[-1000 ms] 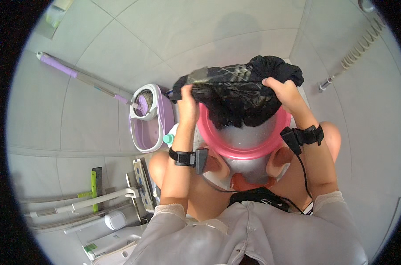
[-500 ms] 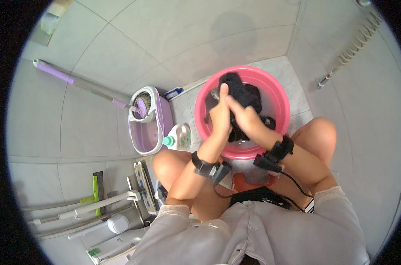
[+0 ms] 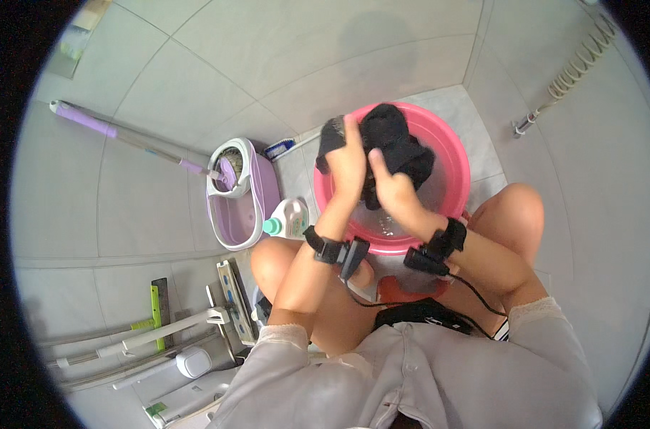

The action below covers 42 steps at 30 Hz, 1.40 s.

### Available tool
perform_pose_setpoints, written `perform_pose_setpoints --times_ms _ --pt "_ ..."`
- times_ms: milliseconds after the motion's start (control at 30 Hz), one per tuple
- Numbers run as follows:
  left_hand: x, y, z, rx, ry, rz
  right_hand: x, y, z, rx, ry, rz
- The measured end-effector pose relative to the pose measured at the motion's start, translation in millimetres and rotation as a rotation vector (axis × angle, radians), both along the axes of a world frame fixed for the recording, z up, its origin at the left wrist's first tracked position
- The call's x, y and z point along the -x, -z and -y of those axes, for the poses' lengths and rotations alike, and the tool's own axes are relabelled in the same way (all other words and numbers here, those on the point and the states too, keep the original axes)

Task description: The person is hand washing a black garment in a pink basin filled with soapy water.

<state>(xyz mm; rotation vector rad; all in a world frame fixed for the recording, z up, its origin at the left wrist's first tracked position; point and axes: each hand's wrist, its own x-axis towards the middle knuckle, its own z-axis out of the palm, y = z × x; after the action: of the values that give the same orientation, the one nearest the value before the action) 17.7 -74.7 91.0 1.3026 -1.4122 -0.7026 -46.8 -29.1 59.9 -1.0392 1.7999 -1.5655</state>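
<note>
A bunched black wet garment (image 3: 395, 143) is held up over the pink basin (image 3: 455, 161), which has cloudy water in its lower part. My left hand (image 3: 348, 166) grips one end of the cloth at the basin's left side, thumb up. Close by on the right, my right hand (image 3: 396, 194) is closed on the lower part of the same cloth, its thumb pointing up too. The fingers of both hands are partly hidden behind the thumbs and the fabric. What kind of garment it is, I cannot tell.
Left of the basin stand a white detergent bottle (image 3: 293, 217) with a green cap and a purple mop bucket (image 3: 265, 187) with a mop. A blue brush (image 3: 280, 149) lies by the wall. Several long-handled cleaning tools (image 3: 164, 332) lean at the lower left. A coiled hose (image 3: 579, 71) hangs at right.
My hands have moved apart, the left one shifting leftward with its end of the cloth. The black cloth has been lifted and spread between them, baring more water in the basin.
</note>
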Motion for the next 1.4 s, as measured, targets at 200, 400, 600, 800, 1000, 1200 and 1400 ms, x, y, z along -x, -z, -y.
perform_pose_setpoints --times_ms 200,400,600,800,1000,1200,1400 --pt "19 15 -28 0.035 0.166 -0.030 26 -4 2 -0.306 -0.236 0.636" --pt "16 15 -33 -0.049 0.217 0.056 45 2 21 -0.276 -0.238 0.692" --pt "-51 -9 -5 -0.487 -0.017 -0.826 103 -40 31 -0.180 -0.726 1.224" --pt "-82 -12 5 -0.494 -0.033 -0.905 154 -58 19 -0.048 -0.887 1.262" --pt "-85 -12 9 -0.566 -0.074 -0.838 157 -59 18 -0.008 -0.948 1.262" --pt "-54 -15 -7 -0.700 0.267 -1.023 100 -73 -3 -0.154 -0.757 0.957" --pt "-27 5 -11 -0.730 0.406 -1.032 41 -41 -30 -0.052 -0.829 0.203"
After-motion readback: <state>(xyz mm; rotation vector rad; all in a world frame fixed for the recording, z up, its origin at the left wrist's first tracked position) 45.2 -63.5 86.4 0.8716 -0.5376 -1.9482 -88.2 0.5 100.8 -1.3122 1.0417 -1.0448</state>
